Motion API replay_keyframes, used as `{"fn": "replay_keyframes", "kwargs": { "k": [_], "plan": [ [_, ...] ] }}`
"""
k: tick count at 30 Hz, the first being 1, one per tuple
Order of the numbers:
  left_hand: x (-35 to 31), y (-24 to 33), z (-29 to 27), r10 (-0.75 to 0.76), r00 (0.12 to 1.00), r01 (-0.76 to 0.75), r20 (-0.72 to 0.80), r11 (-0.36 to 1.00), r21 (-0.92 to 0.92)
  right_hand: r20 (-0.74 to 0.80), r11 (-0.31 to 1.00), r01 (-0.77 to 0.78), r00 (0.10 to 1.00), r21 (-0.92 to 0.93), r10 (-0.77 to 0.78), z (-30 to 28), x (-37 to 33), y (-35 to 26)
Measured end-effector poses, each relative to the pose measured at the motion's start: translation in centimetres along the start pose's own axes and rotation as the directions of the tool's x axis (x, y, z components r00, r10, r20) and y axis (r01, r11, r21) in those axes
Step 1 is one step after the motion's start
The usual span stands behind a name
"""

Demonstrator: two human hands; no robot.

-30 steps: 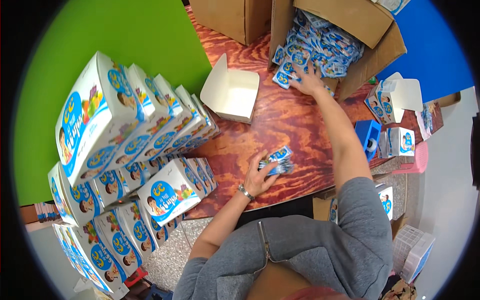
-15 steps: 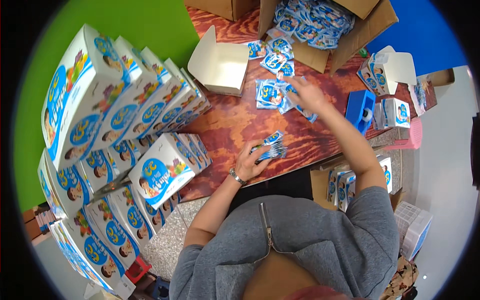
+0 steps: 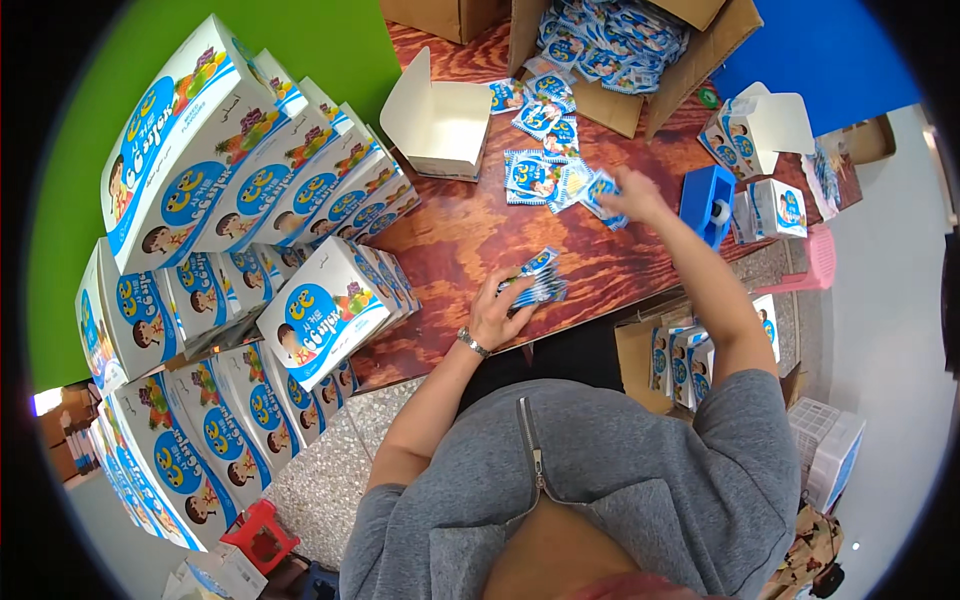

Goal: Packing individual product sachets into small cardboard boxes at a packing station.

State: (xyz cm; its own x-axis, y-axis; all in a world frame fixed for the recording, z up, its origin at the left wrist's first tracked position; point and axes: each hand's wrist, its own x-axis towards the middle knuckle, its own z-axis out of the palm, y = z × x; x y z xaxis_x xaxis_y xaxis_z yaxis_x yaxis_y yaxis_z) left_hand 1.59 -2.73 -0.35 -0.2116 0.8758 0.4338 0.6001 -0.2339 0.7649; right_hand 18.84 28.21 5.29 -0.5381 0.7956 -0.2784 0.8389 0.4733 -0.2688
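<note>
My left hand (image 3: 505, 308) grips a stack of small blue-and-white packets (image 3: 535, 280) just above the near edge of the wooden table (image 3: 470, 240). My right hand (image 3: 630, 193) reaches forward and rests on a loose pile of the same packets (image 3: 545, 170) spread on the table; a packet sits under its fingers. An open white carton (image 3: 440, 125) stands empty to the left of the pile. Behind the pile a large cardboard box (image 3: 625, 45) lies tipped open, full of packets.
Stacks of closed blue-and-white cartons (image 3: 250, 200) fill the table's left side and the floor below. A blue tape dispenser (image 3: 708, 200) and a few small cartons (image 3: 770, 205) sit at the right. Another cardboard box with cartons (image 3: 680, 360) stands on the floor.
My right hand drew back from the big cardboard box, dragging packets out onto the table into a loose pile. The left hand kept its stack in place.
</note>
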Motion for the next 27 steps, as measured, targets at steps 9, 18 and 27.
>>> {"fn": "replay_keyframes", "kwargs": {
  "k": [9,18,27],
  "plan": [
    [0.2,-0.2,-0.1,0.015,1.000,-0.015,-0.014,1.000,0.003,0.152,0.992,-0.122,0.980,-0.030,0.125,0.4,-1.3,-0.9],
    [0.5,-0.1,0.1,0.034,0.999,-0.034,-0.022,0.999,-0.008,0.140,0.978,-0.147,0.976,-0.148,0.168,0.8,-1.0,0.7],
    [0.4,0.0,-0.2,0.026,0.999,-0.026,-0.025,1.000,0.003,0.261,0.889,0.437,0.850,0.135,-0.457,-7.1,2.6,-3.1]
  ]
}}
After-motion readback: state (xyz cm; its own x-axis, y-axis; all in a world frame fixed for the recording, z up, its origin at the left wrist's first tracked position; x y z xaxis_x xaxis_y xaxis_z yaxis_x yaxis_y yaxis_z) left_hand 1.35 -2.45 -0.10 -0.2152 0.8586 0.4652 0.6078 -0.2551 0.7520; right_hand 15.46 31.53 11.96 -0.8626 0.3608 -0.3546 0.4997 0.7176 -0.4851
